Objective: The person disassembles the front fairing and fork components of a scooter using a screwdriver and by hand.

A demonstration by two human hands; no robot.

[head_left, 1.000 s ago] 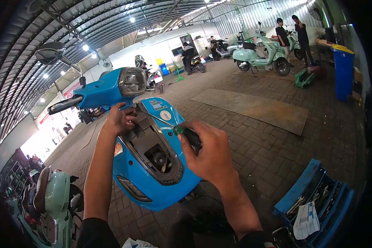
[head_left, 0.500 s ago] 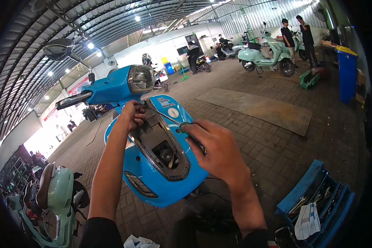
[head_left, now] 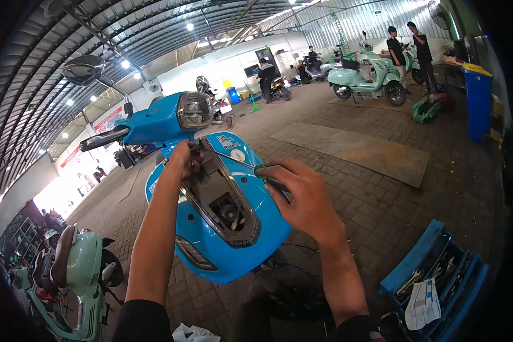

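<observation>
Right hand (head_left: 302, 196) wrapped round a screwdriver (head_left: 260, 170), shaft toward ten o'clock.
Left hand (head_left: 187, 161) half-curled near its tip, above the blue scooter (head_left: 225, 265); I cannot tell its hold.

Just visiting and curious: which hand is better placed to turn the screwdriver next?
Probably the right hand: it grips the screwdriver handle; the left hand is near the far end of the shaft.
</observation>
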